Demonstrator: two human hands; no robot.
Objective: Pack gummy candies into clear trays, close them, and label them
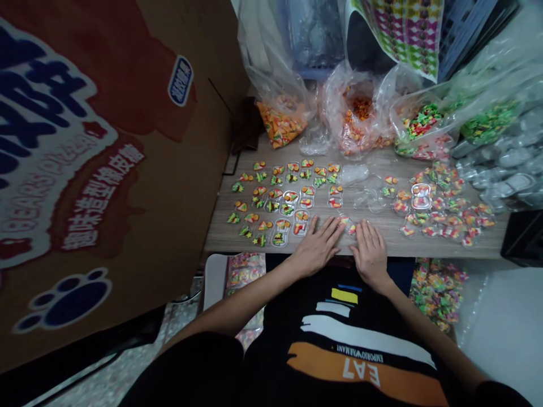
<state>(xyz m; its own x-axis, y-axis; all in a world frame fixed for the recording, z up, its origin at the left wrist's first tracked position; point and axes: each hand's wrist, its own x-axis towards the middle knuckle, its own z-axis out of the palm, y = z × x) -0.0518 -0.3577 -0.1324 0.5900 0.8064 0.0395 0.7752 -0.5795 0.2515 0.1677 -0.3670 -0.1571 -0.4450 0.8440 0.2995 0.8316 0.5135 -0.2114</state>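
My left hand [319,246] lies flat near the front edge of the wooden table [382,240], fingers stretched forward. My right hand [371,249] rests beside it, fingers also extended. Both sets of fingertips touch a small clear blister pack [348,224] holding colourful pieces, which lies between them. To the left of my hands, rows of small colourful pieces and filled blister packs [284,195] are laid out. Whether either hand grips the pack is unclear; both look flat.
A heap of filled packs [441,212] lies at the right. Plastic bags of colourful pieces [360,116] stand at the back. Empty clear shells [504,169] pile at far right. A large printed cardboard box [85,169] walls the left. More pieces [436,288] sit below the table.
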